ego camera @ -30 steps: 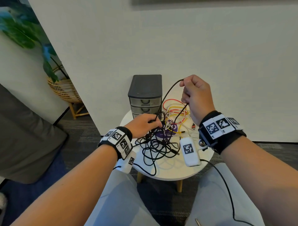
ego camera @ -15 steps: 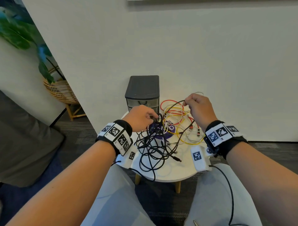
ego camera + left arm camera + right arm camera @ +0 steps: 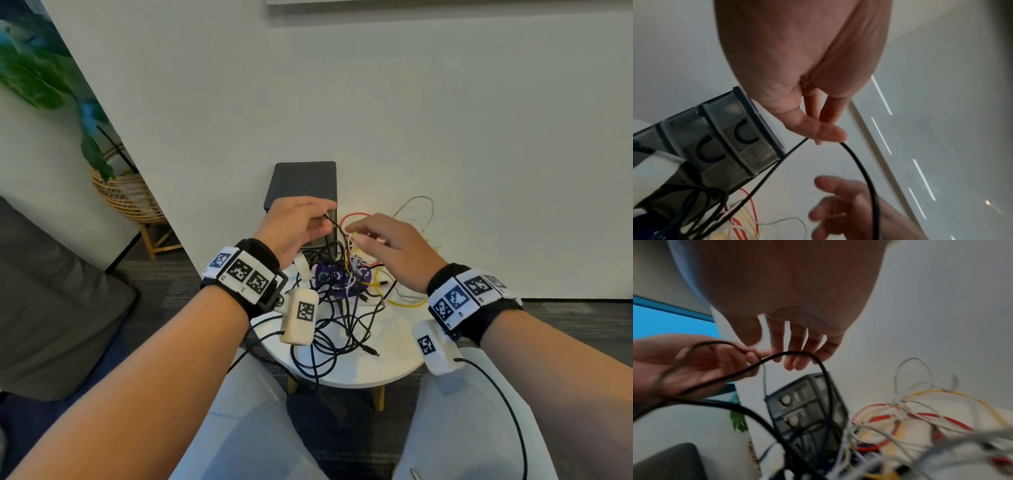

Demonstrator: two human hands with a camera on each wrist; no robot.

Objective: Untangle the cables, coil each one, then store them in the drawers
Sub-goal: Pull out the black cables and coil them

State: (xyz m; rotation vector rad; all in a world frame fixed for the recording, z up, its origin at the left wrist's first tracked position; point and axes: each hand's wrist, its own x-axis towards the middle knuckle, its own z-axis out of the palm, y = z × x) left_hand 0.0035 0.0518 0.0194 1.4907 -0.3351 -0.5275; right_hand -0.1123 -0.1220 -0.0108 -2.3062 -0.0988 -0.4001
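A tangle of black cable (image 3: 329, 329) lies on the small round white table (image 3: 387, 370), mixed with red, yellow and white cables (image 3: 404, 294) toward the right. My left hand (image 3: 301, 222) is raised before the grey drawer unit (image 3: 303, 178) and pinches a loop of the black cable (image 3: 859, 164) between thumb and fingers. My right hand (image 3: 383, 246) hovers just right of it with fingers loosely spread (image 3: 797, 353) and nothing in them. In the right wrist view the black cable (image 3: 797, 355) arcs below those fingers. The drawers (image 3: 731, 146) are closed.
The drawer unit stands at the table's back against a white wall. A purple item (image 3: 339, 277) lies under the cables. A wicker plant basket (image 3: 126, 198) and a grey couch (image 3: 51, 298) are to the left. My knees sit under the table's near edge.
My right hand let go of the black cable and came down toward the left. My left hand rose from the pile, lifting a loop of black cable up before the drawers.
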